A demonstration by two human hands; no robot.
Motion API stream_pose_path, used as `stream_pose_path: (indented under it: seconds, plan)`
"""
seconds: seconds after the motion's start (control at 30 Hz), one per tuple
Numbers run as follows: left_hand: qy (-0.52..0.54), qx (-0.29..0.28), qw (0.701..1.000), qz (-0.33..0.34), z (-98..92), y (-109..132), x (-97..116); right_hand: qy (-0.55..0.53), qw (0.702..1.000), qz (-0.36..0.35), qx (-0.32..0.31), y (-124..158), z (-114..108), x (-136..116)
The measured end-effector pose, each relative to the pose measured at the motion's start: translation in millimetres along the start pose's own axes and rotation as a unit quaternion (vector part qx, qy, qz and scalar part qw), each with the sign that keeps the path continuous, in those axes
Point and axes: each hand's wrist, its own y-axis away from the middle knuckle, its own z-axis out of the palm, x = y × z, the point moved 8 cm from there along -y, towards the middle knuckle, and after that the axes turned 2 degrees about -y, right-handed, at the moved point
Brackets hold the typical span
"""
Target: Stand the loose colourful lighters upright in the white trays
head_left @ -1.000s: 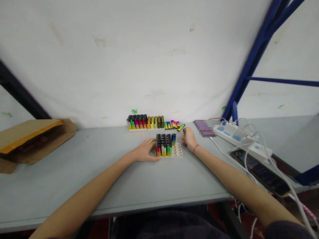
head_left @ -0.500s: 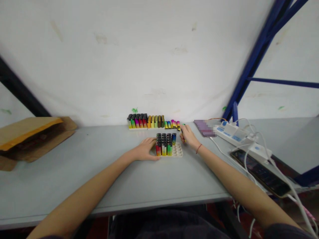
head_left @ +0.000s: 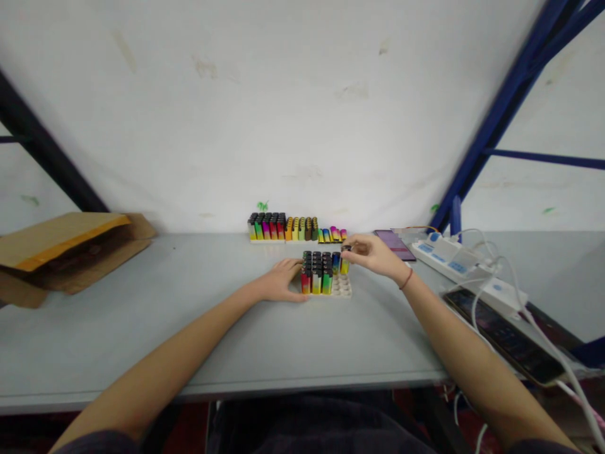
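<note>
A white tray (head_left: 341, 291) with round holes sits on the table before me, its left columns filled with upright lighters (head_left: 316, 280) with black tops. My left hand (head_left: 281, 282) grips the tray's left side, thumb at the front corner and fingers farther back. Between the fingertips of my right hand (head_left: 375, 253) is the black top of a yellow lighter (head_left: 345, 266). This lighter stands upright over the right column of holes, beside a blue lighter (head_left: 336, 261). Whether its base is fully seated I cannot tell. Several holes at the front right hold nothing.
Against the wall stand a rack of black-topped lighters (head_left: 267, 228), a group of yellow and brown ones (head_left: 301, 229) and several loose lighters (head_left: 332, 235). On the right lie a purple-screened device (head_left: 394, 244), a power strip (head_left: 467, 271), cables and a phone (head_left: 505, 334). A paper bag (head_left: 70, 249) lies left.
My right hand has come from the loose lighters near the wall to the tray, bringing the yellow lighter over its right column. My left hand stays at the tray. The view has shifted slightly.
</note>
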Motion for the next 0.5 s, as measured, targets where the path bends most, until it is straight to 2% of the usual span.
stream_pose_path:
  seconds: [0.1,0.33,0.4,0.5]
  plan:
    - [0.004,-0.002,1.0,-0.004,0.1,-0.2,-0.6,0.029,0.999,0.012,-0.02,1.2,8.2,3.7]
    - [0.005,0.003,1.0,0.0,0.4,-0.2,-1.0,0.108,0.993,-0.012,-0.045,2.7,17.9,-8.1]
    - [0.001,0.003,1.0,-0.003,0.7,-0.1,-1.7,0.118,0.993,-0.014,-0.014,1.2,7.6,-8.1]
    - [-0.006,0.0,1.0,-0.005,1.7,0.0,-2.2,0.196,0.975,0.02,0.1,-6.2,-23.9,7.6]
